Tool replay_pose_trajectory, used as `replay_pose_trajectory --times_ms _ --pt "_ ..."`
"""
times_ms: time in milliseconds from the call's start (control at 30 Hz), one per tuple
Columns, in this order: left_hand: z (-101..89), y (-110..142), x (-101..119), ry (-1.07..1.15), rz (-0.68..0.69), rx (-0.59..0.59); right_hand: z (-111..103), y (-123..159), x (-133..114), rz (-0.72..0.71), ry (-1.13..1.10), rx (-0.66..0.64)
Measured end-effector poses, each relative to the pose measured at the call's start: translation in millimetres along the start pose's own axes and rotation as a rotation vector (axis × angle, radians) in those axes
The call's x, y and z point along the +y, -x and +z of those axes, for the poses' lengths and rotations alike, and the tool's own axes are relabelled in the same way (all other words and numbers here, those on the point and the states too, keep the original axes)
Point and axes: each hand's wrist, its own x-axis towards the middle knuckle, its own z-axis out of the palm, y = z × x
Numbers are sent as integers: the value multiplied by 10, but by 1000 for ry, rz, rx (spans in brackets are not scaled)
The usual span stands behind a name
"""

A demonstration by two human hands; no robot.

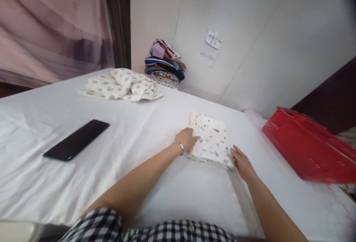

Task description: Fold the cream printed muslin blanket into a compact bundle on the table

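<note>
A white cloth printed with small plants and figures (210, 138) lies folded into a neat rectangle on the white-covered table (167, 190). My left hand (186, 140), with a silver bracelet at its wrist, grips the left edge of this folded cloth, thumb on top and the other fingers mostly hidden. At the opposite side, my right hand (244, 163) pinches the right edge near the front corner. Farther back on the left, a second white cloth with grey and coloured prints (122, 85) lies loosely crumpled.
A black phone (77, 140) lies at the left. Against the wall stands a stack of folded fabrics (165, 65), with handwritten paper labels (213, 41) beside it. On the right is a red plastic basket (308, 147). A pink curtain (52, 23) hangs at the far left.
</note>
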Motion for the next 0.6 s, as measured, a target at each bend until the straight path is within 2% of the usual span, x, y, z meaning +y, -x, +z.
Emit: replay_pose_trajectory --times_ms 67,167,400,600 --pt "40 -64 -80 50 -93 -51 -37 134 2 49 -36 -6" --pt "104 -106 -144 88 -153 -101 -68 248 7 101 -85 -44" --pt "135 -110 -130 177 -208 -225 -36 254 -18 129 -86 -75" --pt "41 -48 -89 236 -248 -184 14 365 -95 114 -73 -112"
